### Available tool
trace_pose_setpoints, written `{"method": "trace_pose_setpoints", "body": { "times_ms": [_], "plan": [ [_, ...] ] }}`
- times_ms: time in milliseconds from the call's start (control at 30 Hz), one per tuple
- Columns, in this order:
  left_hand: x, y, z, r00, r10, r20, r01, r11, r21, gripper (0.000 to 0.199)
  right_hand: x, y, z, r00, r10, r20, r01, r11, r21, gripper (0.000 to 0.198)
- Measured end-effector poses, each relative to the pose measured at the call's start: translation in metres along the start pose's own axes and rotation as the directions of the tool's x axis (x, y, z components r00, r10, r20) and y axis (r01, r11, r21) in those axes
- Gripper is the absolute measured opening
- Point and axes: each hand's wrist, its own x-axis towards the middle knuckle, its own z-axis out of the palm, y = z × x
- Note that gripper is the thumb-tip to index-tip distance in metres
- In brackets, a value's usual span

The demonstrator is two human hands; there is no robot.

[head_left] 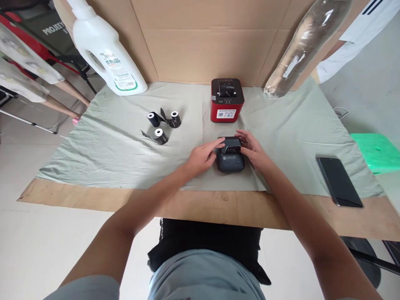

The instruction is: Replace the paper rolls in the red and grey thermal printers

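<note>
A small black printer (231,163) lies on the grey-green cloth in front of me, with a dark glossy strip showing across its upper half. My left hand (203,157) grips it from the left, its fingertips resting on the top left edge. On the other side, my right hand (253,151) is closed around the right and rear edge. Just behind it stands a red and black printer (226,112) with a dark roll in its top. To the left are three small rolls of dark paper, among them a roll (160,136) with its end hanging loose.
A white detergent bottle (108,50) stands at the back left, before a cardboard panel (212,50). At the back right leans a clear plastic bottle (300,50). A phone (339,181) lies at the right edge. People stand beyond both sides; a green stool (376,152) is at right.
</note>
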Motion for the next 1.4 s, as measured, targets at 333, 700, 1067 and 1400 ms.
{"method": "trace_pose_setpoints", "body": {
  "times_ms": [333,700,1067,1400],
  "plan": [
    [-0.003,-0.002,0.003,0.994,-0.016,-0.110,0.013,0.999,-0.029,0.057,-0.043,-0.012,0.042,0.928,0.066,-0.366,-0.125,0.982,-0.140,0.061],
    [0.001,-0.004,0.004,0.993,-0.112,-0.031,0.115,0.985,0.128,0.059,-0.047,-0.027,0.059,0.905,-0.213,-0.369,-0.032,0.830,-0.557,0.122],
    [-0.001,0.000,0.014,0.923,-0.107,0.370,-0.064,0.904,0.422,0.065,0.091,-0.025,-0.054,0.824,-0.232,-0.516,-0.193,0.742,-0.642,0.125],
    [0.006,0.002,-0.001,0.957,-0.183,0.223,0.159,0.980,0.119,0.065,0.112,0.008,-0.062,0.796,-0.445,-0.411,-0.080,0.595,-0.799,0.105]
  ]
}}
